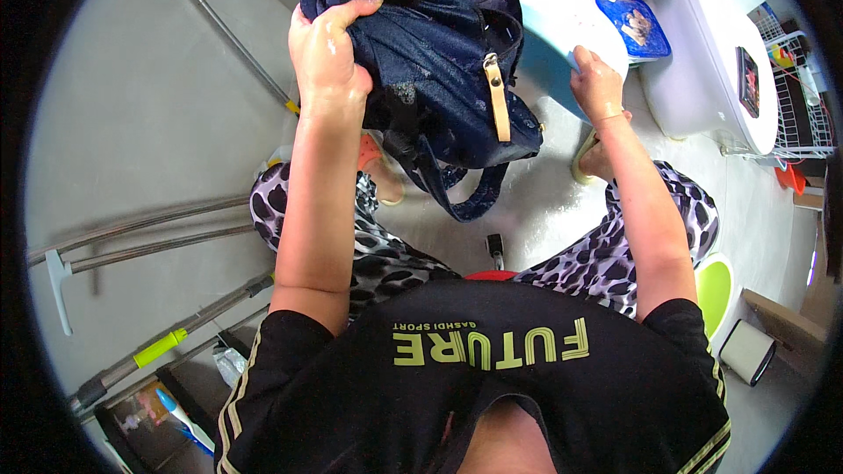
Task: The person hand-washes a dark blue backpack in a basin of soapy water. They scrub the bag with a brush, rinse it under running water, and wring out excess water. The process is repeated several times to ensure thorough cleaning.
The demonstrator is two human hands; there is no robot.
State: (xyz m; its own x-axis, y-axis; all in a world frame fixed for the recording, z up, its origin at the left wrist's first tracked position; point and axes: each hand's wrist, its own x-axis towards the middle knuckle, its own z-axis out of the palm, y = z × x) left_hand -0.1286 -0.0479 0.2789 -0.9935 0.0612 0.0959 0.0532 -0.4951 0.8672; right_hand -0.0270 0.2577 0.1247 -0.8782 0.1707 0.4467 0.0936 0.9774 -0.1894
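Observation:
My left hand grips a navy fabric backpack by its upper left part, thumb lying over the cloth. The backpack looks wet, with whitish suds in patches, and hangs in front of me above the floor. A tan zipper pull shows on its right side, and a strap loops down below it. My right hand is closed on the edge of a pale blue and white basin, right of the backpack. Part of the basin is hidden behind the backpack. Both hands look wet.
A blue plastic container with pale pieces inside stands beyond the basin, next to a large white fixture. A white wire rack is far right. Metal poles cross the left side. Part of a red seat shows below me.

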